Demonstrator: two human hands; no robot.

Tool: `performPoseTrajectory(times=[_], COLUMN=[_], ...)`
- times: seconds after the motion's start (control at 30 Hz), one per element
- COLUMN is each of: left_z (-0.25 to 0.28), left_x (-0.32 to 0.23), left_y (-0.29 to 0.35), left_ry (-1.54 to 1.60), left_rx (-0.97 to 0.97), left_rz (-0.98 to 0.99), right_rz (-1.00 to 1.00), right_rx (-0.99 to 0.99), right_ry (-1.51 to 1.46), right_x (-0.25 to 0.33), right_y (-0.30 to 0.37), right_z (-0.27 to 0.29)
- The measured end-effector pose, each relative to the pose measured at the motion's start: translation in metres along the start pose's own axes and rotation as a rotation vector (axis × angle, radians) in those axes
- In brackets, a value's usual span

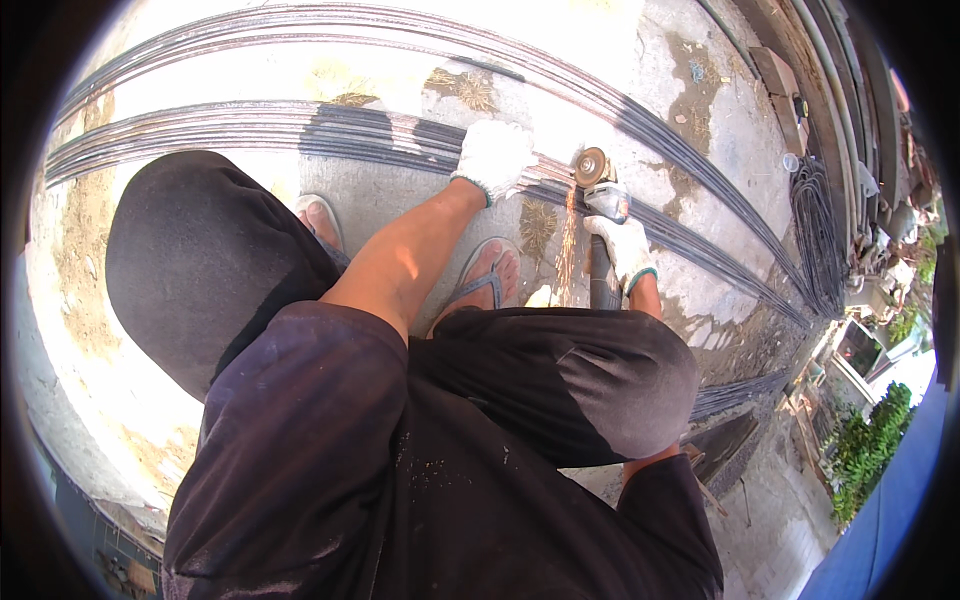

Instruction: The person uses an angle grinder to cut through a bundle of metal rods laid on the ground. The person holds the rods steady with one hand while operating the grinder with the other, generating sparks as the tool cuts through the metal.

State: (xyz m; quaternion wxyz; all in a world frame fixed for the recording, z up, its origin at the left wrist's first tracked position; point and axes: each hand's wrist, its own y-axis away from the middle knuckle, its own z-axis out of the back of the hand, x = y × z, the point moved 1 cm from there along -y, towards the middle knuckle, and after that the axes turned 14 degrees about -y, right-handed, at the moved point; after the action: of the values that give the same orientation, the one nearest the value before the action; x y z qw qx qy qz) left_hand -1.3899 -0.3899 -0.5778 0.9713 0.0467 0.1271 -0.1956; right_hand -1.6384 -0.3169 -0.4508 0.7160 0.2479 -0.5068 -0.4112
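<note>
My left hand (495,160), in a white work glove, is closed round a bundle of long steel rebar rods (400,137) on the ground. To its right an angle grinder (607,200) is gripped in my right hand (624,247), gloved in white with a green cuff. The grinder's round brown disc (590,167) touches or nearly touches the bundle just right of my left hand. A stream of orange sparks (567,250) falls from there toward my feet. The fingertips of my left hand are partly hidden behind the glove.
A second rebar bundle (480,38) curves across the concrete floor (400,195) beyond the first. My feet in flip-flops (490,275) stand close to the near bundle. Coiled dark rods (815,235), planks (780,90) and green plants (875,445) lie along the right side.
</note>
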Motion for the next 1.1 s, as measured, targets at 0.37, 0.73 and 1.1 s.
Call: performPoseTrajectory(times=[0.37,0.73,1.1], left_z=[0.005,-0.002,0.007], left_x=[0.002,0.001,0.000], left_y=[0.002,0.000,-0.001], left_ry=[-0.012,-0.019,-0.013], left_rx=[0.009,0.020,0.038], left_rz=[-0.009,-0.020,-0.008], right_rz=[0.073,0.039,0.054], right_rx=[0.006,-0.009,-0.007], right_ry=[-0.045,0.061,0.092], right_x=[-0.018,-0.018,-0.019], right_y=[-0.008,-0.023,-0.019], right_z=[0.002,0.008,0.009])
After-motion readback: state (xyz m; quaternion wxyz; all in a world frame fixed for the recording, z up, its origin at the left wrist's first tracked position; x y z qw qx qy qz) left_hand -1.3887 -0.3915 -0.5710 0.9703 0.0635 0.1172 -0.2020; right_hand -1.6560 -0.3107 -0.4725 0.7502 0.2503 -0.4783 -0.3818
